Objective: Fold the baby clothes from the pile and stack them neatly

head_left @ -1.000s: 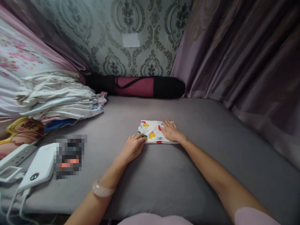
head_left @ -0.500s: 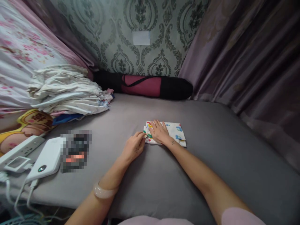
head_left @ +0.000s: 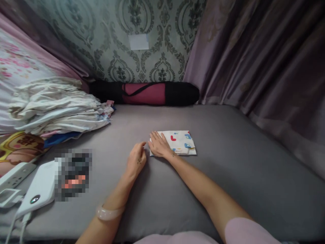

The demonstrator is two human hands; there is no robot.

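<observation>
The folded cloth (head_left: 179, 140) lies under our flat, open right grip (head_left: 159, 145), just beside our half-curled, empty left grip (head_left: 137, 156)

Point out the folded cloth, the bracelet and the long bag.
Folded cloth (head_left: 180, 141), head view: middle of its top.
Bracelet (head_left: 109, 214), head view: front of its band.
Long bag (head_left: 149, 96), head view: its maroon middle.

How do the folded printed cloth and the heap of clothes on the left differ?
The folded cloth is small and flat, while the clothes heap is much larger and piled high. The cloth has neat, straight edges; the heap is loose and wrinkled. The cloth lies under the right hand, whereas neither hand touches the heap. Both are fabric, mostly pale, resting on the grey surface.
</observation>
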